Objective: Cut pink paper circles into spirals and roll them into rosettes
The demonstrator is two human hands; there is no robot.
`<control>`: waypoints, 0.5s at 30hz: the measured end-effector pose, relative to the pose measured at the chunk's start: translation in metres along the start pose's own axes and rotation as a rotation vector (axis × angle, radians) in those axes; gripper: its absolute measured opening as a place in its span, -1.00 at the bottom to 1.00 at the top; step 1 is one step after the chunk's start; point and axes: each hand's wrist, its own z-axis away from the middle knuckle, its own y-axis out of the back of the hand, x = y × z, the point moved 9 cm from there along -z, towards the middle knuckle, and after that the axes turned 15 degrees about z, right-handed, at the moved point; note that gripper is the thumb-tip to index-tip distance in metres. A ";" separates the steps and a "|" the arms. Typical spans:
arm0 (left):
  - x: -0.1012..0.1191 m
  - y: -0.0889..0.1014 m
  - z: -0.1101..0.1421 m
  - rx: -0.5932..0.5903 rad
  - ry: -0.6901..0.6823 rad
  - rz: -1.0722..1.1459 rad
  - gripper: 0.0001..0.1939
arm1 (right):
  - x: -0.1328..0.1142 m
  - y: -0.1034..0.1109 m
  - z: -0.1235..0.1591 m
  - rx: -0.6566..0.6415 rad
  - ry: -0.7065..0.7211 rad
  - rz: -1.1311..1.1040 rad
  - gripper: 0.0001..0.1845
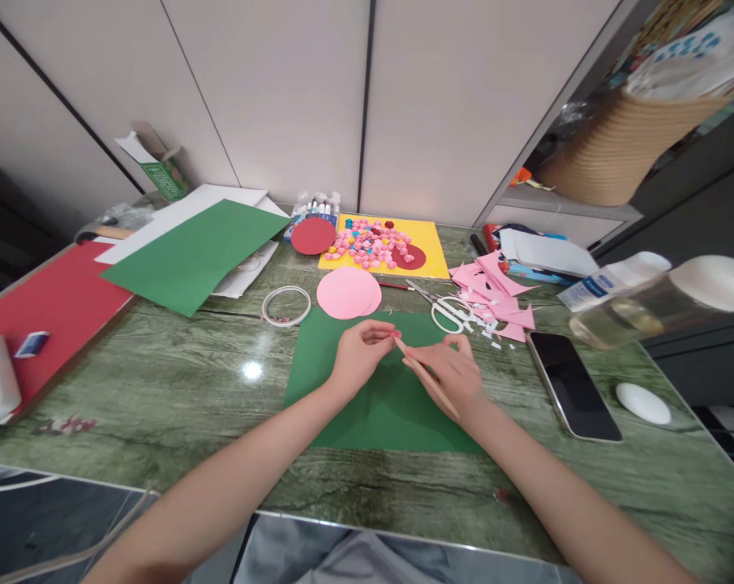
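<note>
Over a green sheet of paper [379,414], my two hands meet at their fingertips. My left hand [362,354] pinches a small pink-red piece [396,333] between thumb and fingers. In my right hand [450,373] is a thin pale wooden stick [431,381], its tip reaching the piece. Its lower end slants back under my palm; whether it is one stick or two I cannot tell. Just behind my hands lie pink paper circles [345,292]. Farther back, many small pink, yellow, blue and red curled bits [372,243] are heaped on a yellow sheet [431,235].
White-handled scissors [452,315] lie beside pink paper scraps [494,292]. A tape roll [286,307] sits left of the circles. Green [196,251] and red [56,300] sheets spread leftward. At right are a phone [573,385], a white oval object [643,403] and a bottle [622,316].
</note>
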 end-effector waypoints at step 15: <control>-0.007 -0.006 0.005 -0.051 0.010 -0.024 -0.79 | -0.002 0.004 -0.001 0.043 0.055 0.093 -0.83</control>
